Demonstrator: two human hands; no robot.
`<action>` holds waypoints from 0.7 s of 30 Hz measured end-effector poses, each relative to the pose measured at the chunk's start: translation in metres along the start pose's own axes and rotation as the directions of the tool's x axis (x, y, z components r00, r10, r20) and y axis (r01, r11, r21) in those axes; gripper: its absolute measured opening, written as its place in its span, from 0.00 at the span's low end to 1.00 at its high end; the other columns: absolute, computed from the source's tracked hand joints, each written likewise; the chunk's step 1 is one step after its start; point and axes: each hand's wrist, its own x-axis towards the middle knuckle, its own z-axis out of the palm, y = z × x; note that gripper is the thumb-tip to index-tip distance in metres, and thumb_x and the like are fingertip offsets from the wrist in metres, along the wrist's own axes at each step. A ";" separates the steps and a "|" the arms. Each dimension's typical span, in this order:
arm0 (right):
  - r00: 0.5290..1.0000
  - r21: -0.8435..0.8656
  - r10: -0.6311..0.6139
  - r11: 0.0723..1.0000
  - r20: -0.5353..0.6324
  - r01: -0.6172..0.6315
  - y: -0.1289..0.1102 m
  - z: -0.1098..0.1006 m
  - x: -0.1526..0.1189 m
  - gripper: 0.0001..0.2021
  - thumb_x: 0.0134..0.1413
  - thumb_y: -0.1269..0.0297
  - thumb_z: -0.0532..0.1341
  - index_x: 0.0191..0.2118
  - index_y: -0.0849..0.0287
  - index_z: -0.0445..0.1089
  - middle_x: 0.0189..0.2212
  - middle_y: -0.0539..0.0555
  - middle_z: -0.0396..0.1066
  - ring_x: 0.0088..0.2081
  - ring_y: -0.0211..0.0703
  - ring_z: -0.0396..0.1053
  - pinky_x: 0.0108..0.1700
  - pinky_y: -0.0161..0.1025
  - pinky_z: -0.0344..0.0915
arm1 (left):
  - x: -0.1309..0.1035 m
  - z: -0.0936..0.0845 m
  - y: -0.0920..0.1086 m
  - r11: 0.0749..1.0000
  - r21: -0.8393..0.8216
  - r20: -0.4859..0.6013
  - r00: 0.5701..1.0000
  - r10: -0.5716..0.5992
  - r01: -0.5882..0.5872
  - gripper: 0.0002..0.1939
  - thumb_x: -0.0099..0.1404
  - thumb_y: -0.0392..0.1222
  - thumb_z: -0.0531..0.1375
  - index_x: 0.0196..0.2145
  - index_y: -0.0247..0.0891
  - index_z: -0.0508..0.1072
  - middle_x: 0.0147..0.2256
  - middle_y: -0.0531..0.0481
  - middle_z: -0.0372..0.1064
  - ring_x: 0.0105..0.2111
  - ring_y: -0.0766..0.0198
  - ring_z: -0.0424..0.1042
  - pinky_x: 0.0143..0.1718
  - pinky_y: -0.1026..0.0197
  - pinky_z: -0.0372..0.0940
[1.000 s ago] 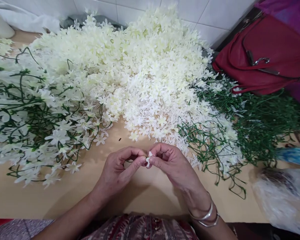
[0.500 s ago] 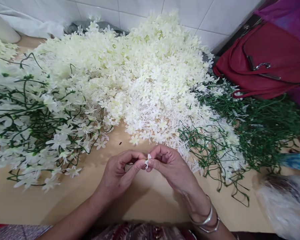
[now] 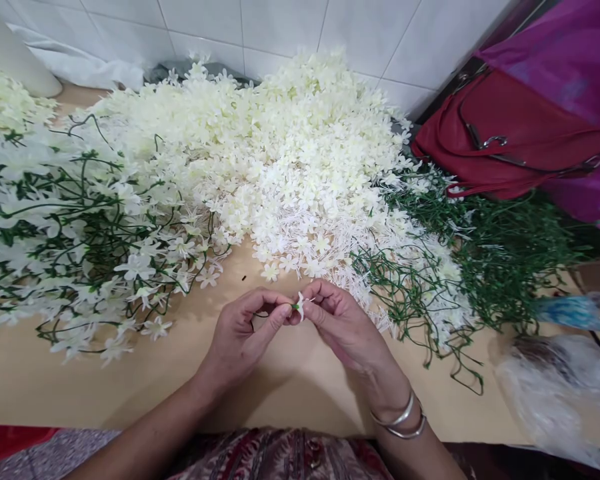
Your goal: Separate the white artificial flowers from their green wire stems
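Just above the bare front part of the table, my two hands meet at a small white artificial flower (image 3: 301,307). Thumb and forefinger of my left hand (image 3: 247,330) pinch its green stem end behind the petals. My right hand (image 3: 345,327) is closed at the front of the flower, where a thin white stamen tip shows by its fingertips. Beyond the hands lies a big heap of loose white blossoms (image 3: 280,160), with white stamens (image 3: 305,227) at its near side. Green stems without flowers (image 3: 400,287) lie to the right of it.
Stemmed white flowers (image 3: 135,267) are piled at the left. A larger bunch of green stems (image 3: 510,267) lies at the right, below a red handbag (image 3: 525,127). Clear plastic wrapping (image 3: 555,387) sits at the right front. A tiled wall (image 3: 280,27) closes off the back.
The flower has turned sideways between my fingers, and its green base now shows at my left fingertips. The right fingers have shifted slightly to the right. The camera view has tilted a little.
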 end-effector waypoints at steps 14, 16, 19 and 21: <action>0.996 -0.184 -0.070 0.981 -0.061 0.057 0.005 0.005 0.001 0.11 0.59 0.55 0.72 0.34 0.56 0.73 0.28 0.48 0.76 0.32 0.39 0.74 0.41 0.38 0.72 | 0.003 -0.002 -0.002 0.994 0.105 0.014 1.000 0.009 -0.010 0.08 0.74 0.41 0.61 0.36 0.38 0.78 0.32 0.50 0.79 0.33 0.65 0.78 0.39 0.65 0.71; 0.996 -0.190 -0.073 0.980 -0.057 0.061 0.006 0.005 0.003 0.12 0.59 0.55 0.71 0.34 0.56 0.73 0.28 0.48 0.75 0.32 0.38 0.73 0.41 0.38 0.71 | 0.003 -0.001 -0.003 0.994 0.105 0.005 1.000 0.007 -0.007 0.08 0.74 0.41 0.61 0.37 0.38 0.78 0.33 0.50 0.79 0.33 0.65 0.78 0.38 0.65 0.71; 0.996 -0.194 -0.087 0.978 -0.032 0.079 0.005 0.005 0.003 0.12 0.59 0.54 0.71 0.36 0.55 0.73 0.28 0.48 0.74 0.32 0.38 0.72 0.41 0.38 0.70 | 0.003 0.001 -0.003 0.994 0.104 -0.011 1.000 0.014 -0.013 0.08 0.74 0.41 0.61 0.37 0.37 0.78 0.33 0.49 0.78 0.33 0.64 0.78 0.37 0.65 0.71; 0.994 -0.227 -0.108 0.969 -0.032 0.098 0.001 0.004 0.000 0.12 0.59 0.53 0.70 0.38 0.55 0.73 0.29 0.48 0.74 0.33 0.38 0.71 0.41 0.38 0.70 | 0.000 0.002 -0.001 0.990 0.136 -0.030 0.998 0.048 -0.043 0.07 0.73 0.41 0.61 0.38 0.38 0.78 0.33 0.49 0.78 0.33 0.64 0.77 0.37 0.64 0.70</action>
